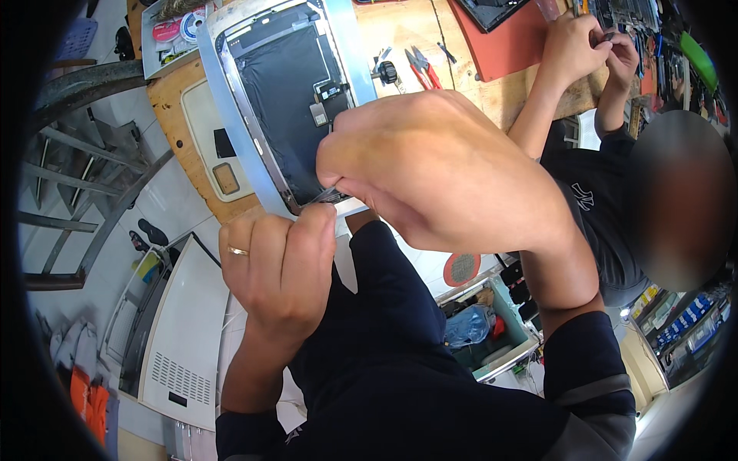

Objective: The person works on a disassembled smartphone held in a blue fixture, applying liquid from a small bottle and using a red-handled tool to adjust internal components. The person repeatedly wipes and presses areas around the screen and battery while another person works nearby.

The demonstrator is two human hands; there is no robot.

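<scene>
An opened tablet (284,100), its black inner side showing, lies on a light blue mat (217,73) on the wooden bench. My right hand (430,169) is closed over its near right part, pinching a thin, shiny, pointed metal tool (323,196). That tool's tip reaches the tablet's near edge, beside my left fingers. My left hand (277,265), with a ring on one finger, is closed at the near corner. Its fingertips press together there; what they hold, if anything, is hidden. A small flex cable with a metal plate (318,114) shows on the tablet, partly behind my right hand.
Red-handled cutters (423,67) and a black knob (386,72) sit beyond the mat. A pale panel (201,123) lies to its left, near a box of spools (173,38). At right, a co-worker's hands (580,50) work near a red mat (500,46). Below stands a green bin (500,338).
</scene>
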